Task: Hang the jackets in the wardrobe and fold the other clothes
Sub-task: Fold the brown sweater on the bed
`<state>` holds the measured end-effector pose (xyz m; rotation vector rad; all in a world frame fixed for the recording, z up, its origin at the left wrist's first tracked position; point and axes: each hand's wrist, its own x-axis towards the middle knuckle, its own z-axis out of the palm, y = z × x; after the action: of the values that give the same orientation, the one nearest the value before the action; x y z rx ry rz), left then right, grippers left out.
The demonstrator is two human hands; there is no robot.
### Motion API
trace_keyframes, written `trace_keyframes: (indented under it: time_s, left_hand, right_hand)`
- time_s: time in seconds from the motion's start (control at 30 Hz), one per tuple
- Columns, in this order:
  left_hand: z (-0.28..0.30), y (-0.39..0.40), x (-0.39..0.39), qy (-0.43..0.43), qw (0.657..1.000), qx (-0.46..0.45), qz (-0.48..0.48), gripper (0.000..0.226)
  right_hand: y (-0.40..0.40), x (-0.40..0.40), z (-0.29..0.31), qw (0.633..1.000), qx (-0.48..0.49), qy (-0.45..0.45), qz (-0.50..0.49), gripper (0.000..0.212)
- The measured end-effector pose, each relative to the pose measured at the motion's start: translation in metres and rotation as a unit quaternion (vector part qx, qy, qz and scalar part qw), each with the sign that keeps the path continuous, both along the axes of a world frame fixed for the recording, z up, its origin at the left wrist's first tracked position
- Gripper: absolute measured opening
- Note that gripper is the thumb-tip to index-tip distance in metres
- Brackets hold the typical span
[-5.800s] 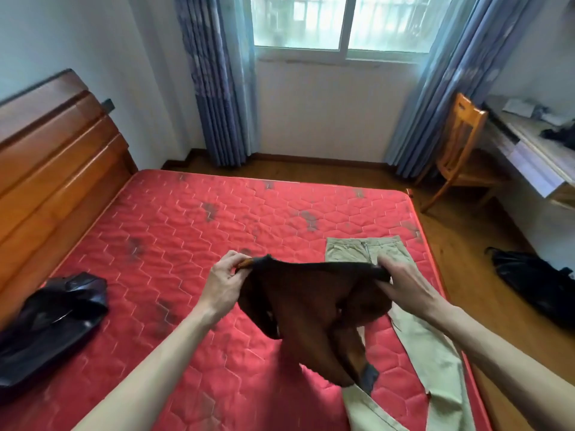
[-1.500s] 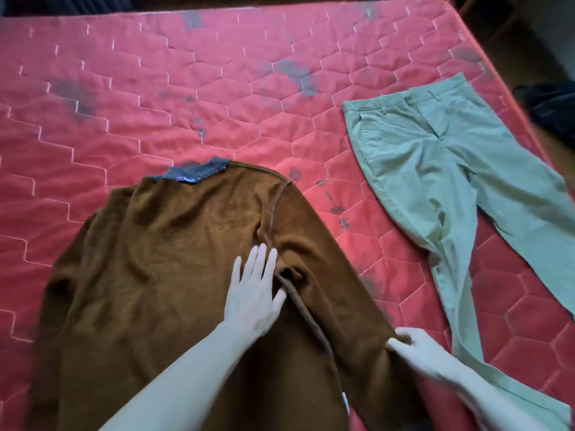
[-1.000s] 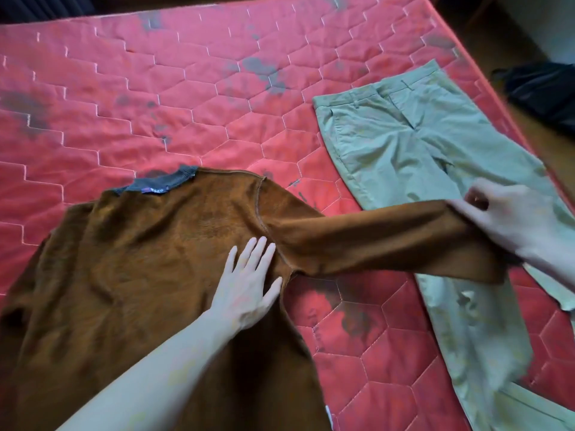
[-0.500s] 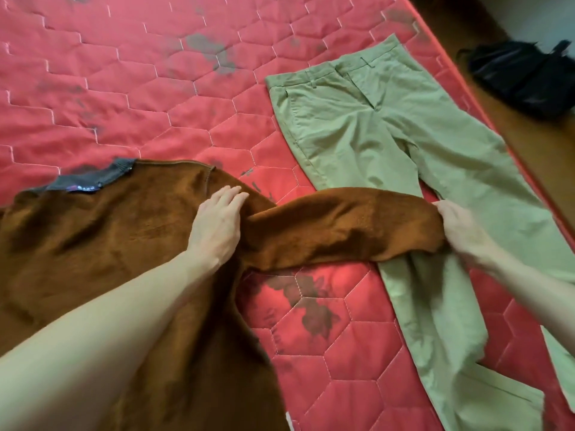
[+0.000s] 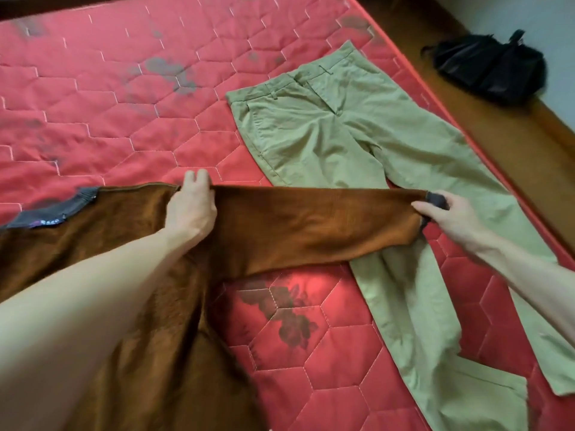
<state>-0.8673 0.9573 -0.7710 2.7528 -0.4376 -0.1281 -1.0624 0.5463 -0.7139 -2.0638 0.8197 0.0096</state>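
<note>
A brown sweater (image 5: pixel 149 293) with a grey collar lies flat on the red mattress (image 5: pixel 130 101). Its right sleeve (image 5: pixel 311 225) is stretched out sideways to the right, over the thigh of the khaki trousers (image 5: pixel 348 141). My left hand (image 5: pixel 193 206) grips the sweater at the shoulder seam, fingers curled over its top edge. My right hand (image 5: pixel 448 216) pinches the dark grey cuff at the sleeve's end. The trousers lie spread flat along the mattress's right side, legs running toward me.
A black garment or bag (image 5: pixel 488 70) lies on the wooden floor (image 5: pixel 513 141) to the right of the bed, near the wall. The mattress's right edge runs just beside the trousers.
My right hand has pulled the sleeve out straight to the right and now holds its cuff. My left hand went from pressing the chest flat to gripping the shoulder seam.
</note>
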Motion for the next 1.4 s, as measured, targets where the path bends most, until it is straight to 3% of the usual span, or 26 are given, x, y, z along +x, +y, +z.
trace_keyframes:
  time_s: [0.07,0.23,0.3,0.4,0.5,0.63,0.8,0.97,1.03,1.17,1.23,1.3,1.4]
  left_hand:
    - [0.006,-0.002,0.008,-0.01,0.999,-0.026,0.019,0.02]
    - [-0.007,-0.013,-0.019,0.01,0.998,-0.05,-0.042,0.029]
    - [-0.019,-0.012,-0.036,0.004,0.997,-0.05,-0.055,0.038]
    - [-0.048,-0.005,-0.061,0.012,0.993,0.03,-0.116,0.063]
    - [-0.067,0.001,-0.077,0.033,0.986,0.116,-0.114,0.081]
    - [-0.061,-0.004,-0.079,0.057,0.984,0.132,-0.1,0.088]
    - [-0.047,-0.001,-0.072,0.131,0.975,0.136,-0.114,0.087]
    - [-0.018,0.022,-0.084,0.189,0.972,0.074,-0.119,0.077]
    - [-0.008,0.036,-0.102,0.25,0.963,0.028,-0.096,0.073]
    - [0.031,0.076,-0.137,0.414,0.889,-0.19,0.054,0.053]
    - [0.051,0.102,-0.148,0.451,0.819,-0.31,0.174,0.051]
    - [0.071,0.133,-0.147,0.475,0.722,-0.418,0.279,0.057]
    - [0.089,0.188,-0.131,0.462,0.637,-0.511,0.347,0.069]
  right_hand:
    - [-0.004,0.011,0.008,0.998,0.027,-0.026,-0.052,0.02]
    - [0.0,0.028,0.006,0.98,0.082,-0.081,-0.162,0.016]
    - [0.008,0.027,0.002,0.98,0.049,-0.084,-0.172,0.016]
    - [0.004,0.019,-0.007,0.982,-0.078,-0.062,-0.16,0.029]
    - [-0.002,0.003,-0.004,0.973,-0.171,0.007,-0.154,0.046]
    - [-0.004,-0.011,-0.002,0.971,-0.204,0.023,-0.124,0.032]
    - [0.018,-0.011,0.011,0.963,-0.254,0.013,-0.089,0.021]
    - [0.061,0.003,0.035,0.963,-0.263,-0.042,-0.029,0.028]
    - [0.102,0.016,0.044,0.963,-0.256,-0.079,0.02,0.029]
    - [0.232,0.047,0.05,0.964,-0.19,-0.156,0.098,0.03]
    - [0.305,0.061,0.05,0.963,-0.147,-0.186,0.128,0.03]
    - [0.376,0.069,0.048,0.962,-0.09,-0.207,0.156,0.03]
    - [0.468,0.074,0.037,0.95,-0.063,-0.2,0.232,0.028]
